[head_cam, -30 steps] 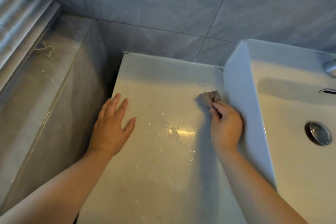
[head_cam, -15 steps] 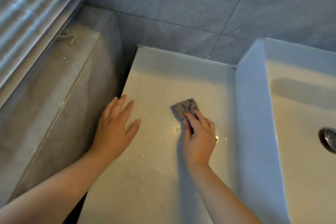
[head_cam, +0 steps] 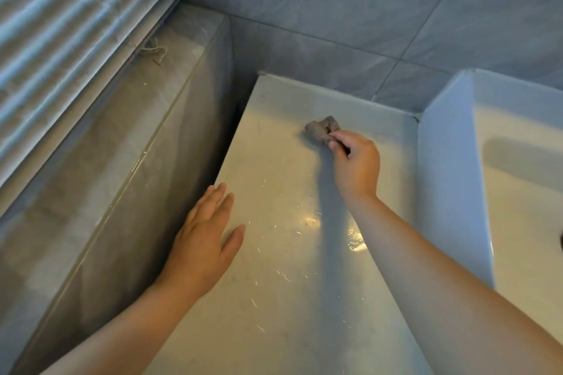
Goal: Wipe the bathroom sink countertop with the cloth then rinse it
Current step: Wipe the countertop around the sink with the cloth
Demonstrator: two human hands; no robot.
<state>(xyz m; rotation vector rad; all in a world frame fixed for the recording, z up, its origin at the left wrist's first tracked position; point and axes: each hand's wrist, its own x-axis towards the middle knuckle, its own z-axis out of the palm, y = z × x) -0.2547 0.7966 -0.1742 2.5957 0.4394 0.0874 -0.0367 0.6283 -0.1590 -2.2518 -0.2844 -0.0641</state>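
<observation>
Grey cloth gripped by right hand, countertop

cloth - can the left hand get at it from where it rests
Probably yes: only countertop lies between the left hand and the cloth, with nothing in the way, though the right hand pinches it.

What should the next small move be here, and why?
Probably drag the cloth back toward the near edge of the countertop. The right hand pinches it, bunched, far back on the surface, while water streaks glint closer in, apparently unwiped. The left hand rests flat at the left edge, out of that path.
</observation>
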